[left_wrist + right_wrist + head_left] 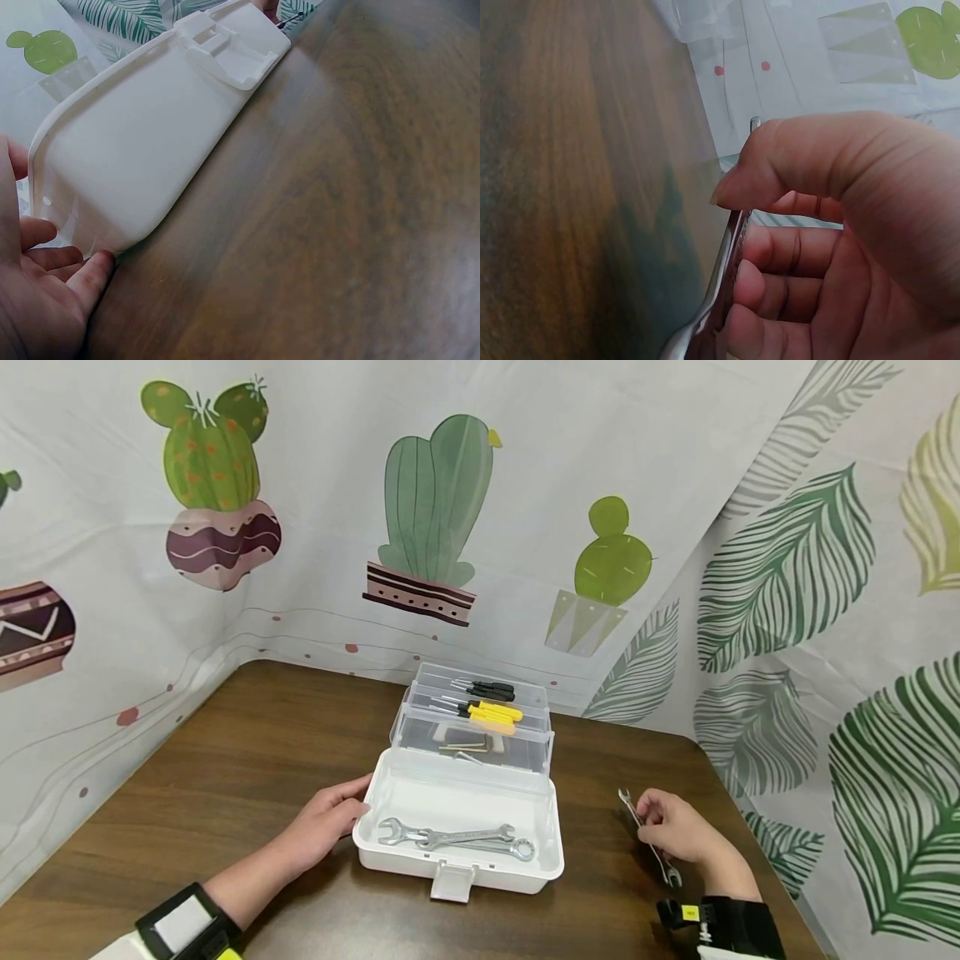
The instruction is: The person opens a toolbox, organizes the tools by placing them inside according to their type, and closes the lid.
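A white toolbox (pixel 457 876) stands on the table with its clear lid tipped back. Inside its base lie several silver wrenches (pixel 468 837), partly overlapping. At the box's left end is my left hand (pixel 330 827); its thumb lies at the rim and the fingers bend against the end wall, as the left wrist view (pixel 45 300) shows from below. To the right of the box, my right hand (pixel 678 828) pinches a double-ended wrench (pixel 662 862) between thumb and fingers. In the right wrist view the wrench (pixel 718 281) slants past the fingertips; the thumb hides part of it.
Clear tiers (pixel 420 714) behind the box hold black-handled screwdrivers (pixel 491 692), yellow-handled screwdrivers (pixel 495 717) and hex keys (pixel 462 747). The brown wooden table (pixel 247 752) reaches back to a cloth (pixel 322 527) printed with cacti and leaves. A latch (pixel 453 882) juts from the box's front.
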A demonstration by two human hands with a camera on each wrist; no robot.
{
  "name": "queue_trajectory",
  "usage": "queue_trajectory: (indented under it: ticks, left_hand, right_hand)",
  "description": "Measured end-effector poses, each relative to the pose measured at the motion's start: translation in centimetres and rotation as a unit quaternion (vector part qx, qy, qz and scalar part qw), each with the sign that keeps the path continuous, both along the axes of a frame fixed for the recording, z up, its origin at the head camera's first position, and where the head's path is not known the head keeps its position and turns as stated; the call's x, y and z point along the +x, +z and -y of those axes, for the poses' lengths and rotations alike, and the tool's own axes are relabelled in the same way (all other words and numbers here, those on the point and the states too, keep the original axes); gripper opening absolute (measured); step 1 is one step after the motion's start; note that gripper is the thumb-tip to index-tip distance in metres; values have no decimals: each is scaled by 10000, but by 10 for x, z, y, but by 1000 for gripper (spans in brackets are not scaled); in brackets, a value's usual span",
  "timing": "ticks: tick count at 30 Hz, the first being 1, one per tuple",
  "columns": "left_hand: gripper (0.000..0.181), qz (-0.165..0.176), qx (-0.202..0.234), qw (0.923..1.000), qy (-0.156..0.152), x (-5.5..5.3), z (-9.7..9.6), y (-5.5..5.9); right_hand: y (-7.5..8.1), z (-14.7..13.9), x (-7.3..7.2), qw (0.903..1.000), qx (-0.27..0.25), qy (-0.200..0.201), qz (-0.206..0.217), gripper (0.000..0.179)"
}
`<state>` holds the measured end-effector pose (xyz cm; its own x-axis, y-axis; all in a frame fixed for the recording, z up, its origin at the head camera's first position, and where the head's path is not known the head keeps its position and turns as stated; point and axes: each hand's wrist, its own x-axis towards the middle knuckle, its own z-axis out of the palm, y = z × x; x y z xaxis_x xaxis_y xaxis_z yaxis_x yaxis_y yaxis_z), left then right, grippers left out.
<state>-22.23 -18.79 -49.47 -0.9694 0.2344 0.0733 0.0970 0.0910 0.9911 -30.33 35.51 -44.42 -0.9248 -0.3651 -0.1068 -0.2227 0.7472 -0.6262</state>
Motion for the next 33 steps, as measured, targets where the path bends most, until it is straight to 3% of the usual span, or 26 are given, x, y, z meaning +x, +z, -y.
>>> queue_trajectory:
  ticks: [20, 33]
  left_hand:
    - [61, 44, -55, 10000, 55, 1, -1, 2]
    - [61, 79, -51, 9999, 88, 1, -1, 2]
  right_hand:
    - [21, 7, 6, 9994, -46, -63, -327, 23]
    - [40, 18, 20, 9976, -229, 50, -653, 22]
